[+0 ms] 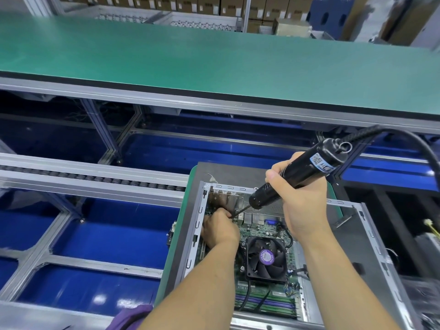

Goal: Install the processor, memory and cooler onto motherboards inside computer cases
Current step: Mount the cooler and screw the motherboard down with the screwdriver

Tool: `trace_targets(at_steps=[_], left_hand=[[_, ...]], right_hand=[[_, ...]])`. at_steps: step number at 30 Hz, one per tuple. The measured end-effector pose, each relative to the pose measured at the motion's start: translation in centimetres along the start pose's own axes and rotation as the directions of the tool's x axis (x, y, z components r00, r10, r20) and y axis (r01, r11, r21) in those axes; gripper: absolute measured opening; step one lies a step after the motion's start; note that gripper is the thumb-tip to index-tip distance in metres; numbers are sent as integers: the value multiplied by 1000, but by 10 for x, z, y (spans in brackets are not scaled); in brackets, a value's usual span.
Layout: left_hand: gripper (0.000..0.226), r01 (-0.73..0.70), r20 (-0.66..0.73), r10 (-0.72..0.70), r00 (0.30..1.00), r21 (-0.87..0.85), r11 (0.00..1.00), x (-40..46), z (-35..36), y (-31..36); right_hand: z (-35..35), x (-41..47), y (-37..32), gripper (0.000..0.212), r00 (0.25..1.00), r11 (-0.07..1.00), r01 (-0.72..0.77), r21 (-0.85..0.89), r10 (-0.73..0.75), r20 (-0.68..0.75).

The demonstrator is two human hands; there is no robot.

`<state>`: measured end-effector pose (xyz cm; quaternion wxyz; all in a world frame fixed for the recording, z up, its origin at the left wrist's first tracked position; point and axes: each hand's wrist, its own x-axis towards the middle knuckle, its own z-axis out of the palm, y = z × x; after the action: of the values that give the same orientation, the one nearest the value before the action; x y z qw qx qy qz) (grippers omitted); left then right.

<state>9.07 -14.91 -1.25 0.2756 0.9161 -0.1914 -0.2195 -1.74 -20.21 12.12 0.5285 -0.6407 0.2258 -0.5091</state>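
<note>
Head view: right hand [297, 198] grips tilted electric screwdriver [297, 173]; left hand [220, 228] pinches its bit [240, 210] over motherboard [262, 228].

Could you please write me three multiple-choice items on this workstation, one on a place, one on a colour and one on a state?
1. Where does the cooler fan sit?
A. On the motherboard inside the open case
B. On the green belt
C. On the roller track

2. What colour is the sticker at the fan's hub?
A. Red
B. Purple
C. Yellow

3. What is the right hand doing?
A. Resting flat on the case
B. Hanging idle
C. Gripping the black electric screwdriver

Answers: 1 A, the fan lies on the green board within the metal walls. 2 B, the round label is purple. 3 C, its fingers wrap the barrel, while the left hand pinches near the bit.
</note>
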Motion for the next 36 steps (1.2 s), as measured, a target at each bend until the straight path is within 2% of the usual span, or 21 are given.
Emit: trace_targets(at_steps=[16, 36], left_hand=[[28, 12, 13, -12, 1000, 12, 1000, -1, 1, 1], [34, -48, 42, 45, 998, 79, 996, 1, 5, 0]], right_hand=[[-1, 0, 0, 15, 999, 1000, 26, -3, -26, 28], [3, -1, -2, 15, 999, 999, 37, -19, -36, 32]])
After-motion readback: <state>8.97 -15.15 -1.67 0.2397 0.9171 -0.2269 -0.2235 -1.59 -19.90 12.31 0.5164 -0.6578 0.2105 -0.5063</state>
